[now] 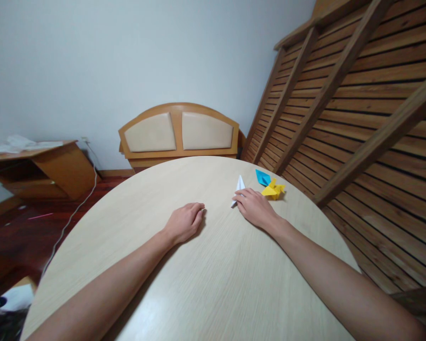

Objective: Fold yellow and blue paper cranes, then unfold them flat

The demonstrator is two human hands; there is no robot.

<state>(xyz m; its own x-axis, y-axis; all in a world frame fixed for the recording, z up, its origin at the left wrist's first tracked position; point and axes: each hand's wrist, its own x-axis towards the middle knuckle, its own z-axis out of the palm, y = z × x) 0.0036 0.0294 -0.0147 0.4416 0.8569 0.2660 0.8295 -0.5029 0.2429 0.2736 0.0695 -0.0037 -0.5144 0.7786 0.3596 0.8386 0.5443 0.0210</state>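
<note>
My right hand (254, 208) rests on the table with its fingers closed over a white folded paper plane (240, 183). The plane's pointed nose sticks out beyond the fingers, its tail toward me; its middle is hidden. Just past that hand, to the right, are a blue paper boat (262, 177) and a yellow folded-paper figure (274, 189) with winglike flaps, close together. My left hand (185, 221) lies on its side on the tabletop, fingers curled together, with nothing visible in it.
The round pale wooden table (199, 289) fills the foreground. Beyond it stands a padded headboard (179, 128). Wooden slats (358, 118) lean along the right side. On the left are a low cabinet (67, 170) with papers (21, 143) and a cable (74, 213).
</note>
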